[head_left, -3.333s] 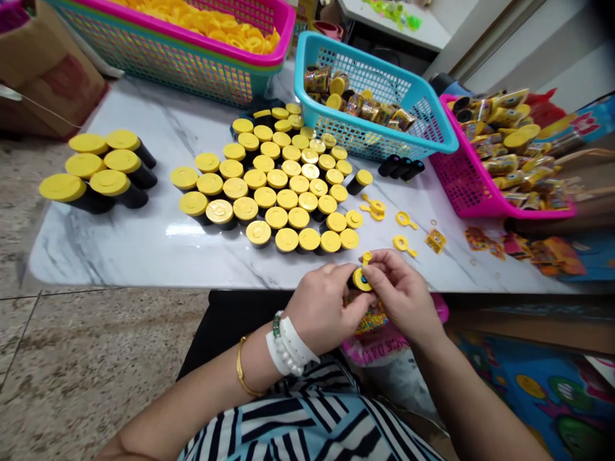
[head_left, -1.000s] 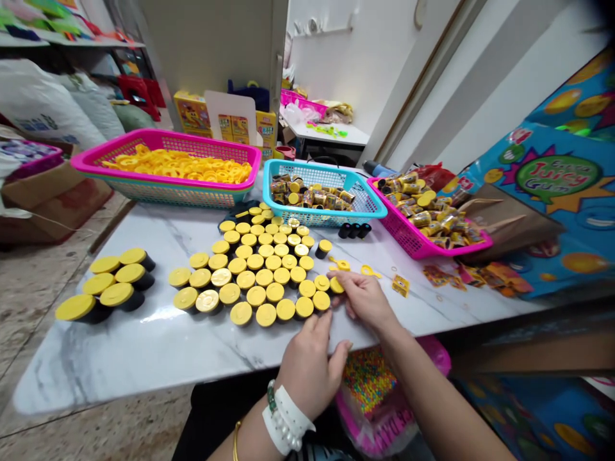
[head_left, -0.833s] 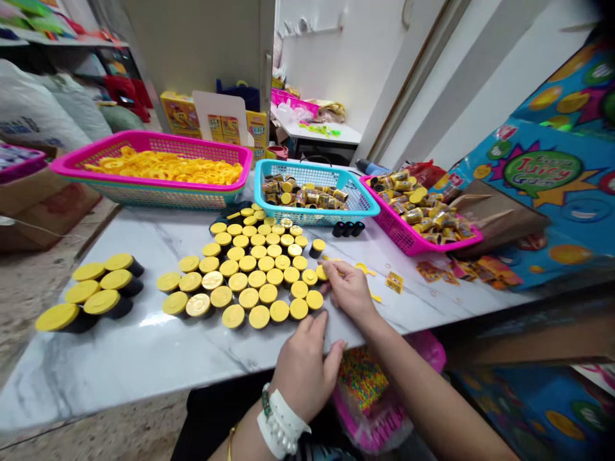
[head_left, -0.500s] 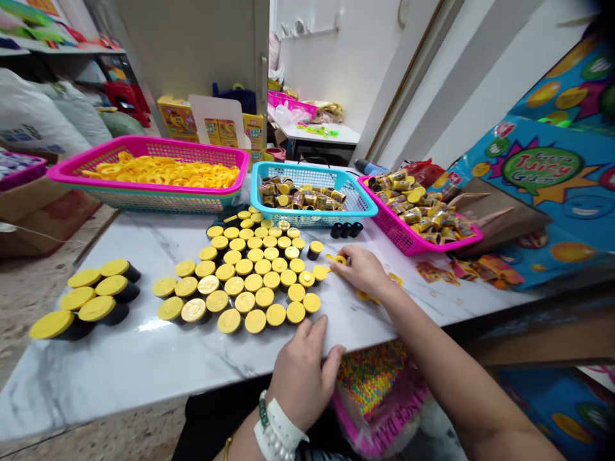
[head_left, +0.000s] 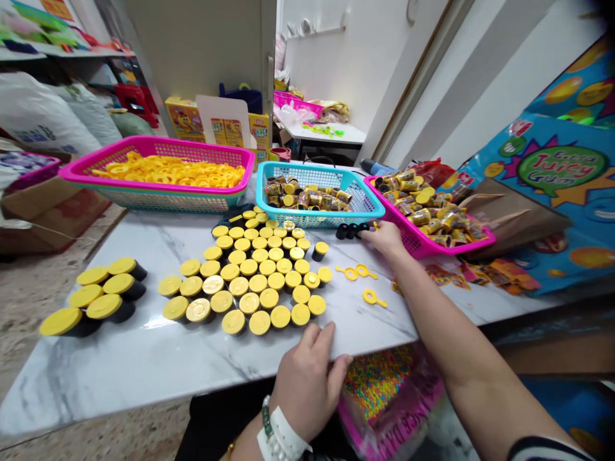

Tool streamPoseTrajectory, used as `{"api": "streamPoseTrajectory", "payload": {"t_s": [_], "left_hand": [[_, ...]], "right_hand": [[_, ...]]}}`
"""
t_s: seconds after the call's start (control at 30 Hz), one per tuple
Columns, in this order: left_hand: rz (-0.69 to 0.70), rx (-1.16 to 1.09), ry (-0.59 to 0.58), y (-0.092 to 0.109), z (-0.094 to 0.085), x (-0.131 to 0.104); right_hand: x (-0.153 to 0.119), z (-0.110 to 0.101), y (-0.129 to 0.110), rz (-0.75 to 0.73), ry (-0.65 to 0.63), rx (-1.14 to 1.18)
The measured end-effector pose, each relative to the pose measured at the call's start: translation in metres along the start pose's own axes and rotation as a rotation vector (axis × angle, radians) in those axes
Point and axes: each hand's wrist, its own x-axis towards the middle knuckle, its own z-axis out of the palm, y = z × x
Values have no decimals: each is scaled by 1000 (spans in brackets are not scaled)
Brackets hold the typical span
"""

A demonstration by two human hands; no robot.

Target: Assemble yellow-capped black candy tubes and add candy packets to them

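Note:
My right hand reaches to the back of the table, its fingers closed around the end one of a short row of small black canisters. My left hand rests at the front edge of the table, thumb apart from the fingers, holding nothing. Just beyond its fingertips stand several black canisters with yellow lids, packed in a cluster. Between that cluster and my right forearm lie yellow ring-shaped pieces with handles, among them a nearer yellow ring piece.
A pink basket of yellow pieces stands back left. The blue basket and right-hand pink basket hold small wrapped canisters. More lidded canisters stand left. A bag of coloured beads sits below the table edge.
My right hand has left the yellow ring pieces and moved back and right to the small black canisters. The ring pieces now lie uncovered. My left hand stays at the table edge.

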Motion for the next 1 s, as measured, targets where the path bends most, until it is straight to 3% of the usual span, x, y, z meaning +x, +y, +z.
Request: {"api": "streamPoseTrajectory", "payload": {"t_s": [0.13, 0.23, 0.4, 0.5, 0.63, 0.73, 0.9, 1.0], "left_hand": [[-10, -10, -10, 1, -1, -1], [-27, -15, -23, 2, -1, -2], [-81, -24, -36, 8, -1, 1], [-105, -54, -77, 12, -2, 5], [-136, -93, -123, 15, -2, 8], [-129, -108, -102, 14, -1, 7], [-132, -130, -79, 16, -1, 7], [-121, -160, -66, 20, -4, 9]], "right_hand": [[-16, -15, -2, 12, 31, -70], [-64, -38, -6, -73, 28, -71], [-176, -59, -29, -375, -367, 136], [-215, -60, -43, -375, -582, 275], [-222, -70, -40, -288, -842, 492], [-217, -80, -24, -161, -931, 546], [-221, -75, -12, -22, -905, 614], [-228, -68, -20, -78, -815, 596]]}}
